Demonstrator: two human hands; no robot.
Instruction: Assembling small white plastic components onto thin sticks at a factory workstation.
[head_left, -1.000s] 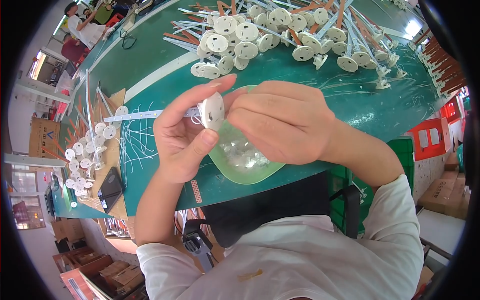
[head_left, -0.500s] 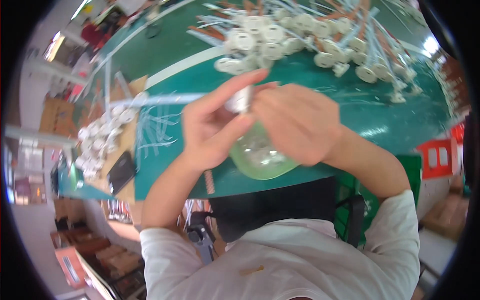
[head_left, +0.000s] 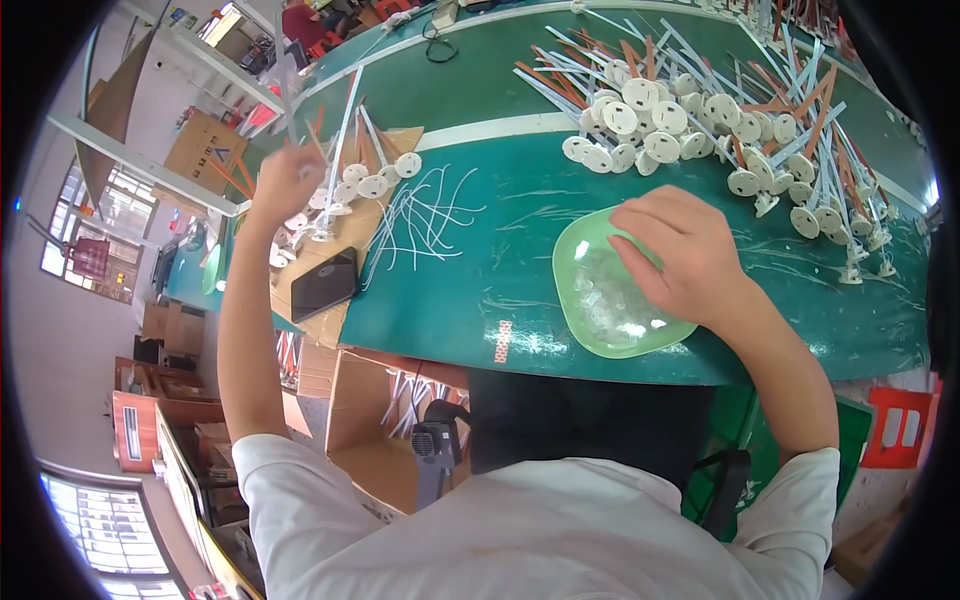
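A green tabletop [head_left: 470, 290] is strewn with white discs on rods [head_left: 690, 120]. A green bowl [head_left: 585, 320] (near its front edge) is entered by the curled right hand [head_left: 680, 250]. A thin rod [head_left: 285, 75] is gripped by the raised left hand [head_left: 285, 180].

Left hand [head_left: 285, 182] raised far out left, fingers curled closed. Right hand [head_left: 680, 255] lowered, palm down, fingers bent.

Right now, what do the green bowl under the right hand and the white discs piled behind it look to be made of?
Green bowl: probably thin translucent plastic, glossy; light glints off it and small clear pieces show inside. The right hand reaches into it. White discs: apparently moulded plastic, matte, uniform in colour and shape, many on thin rods. Neither material is certain from this view.
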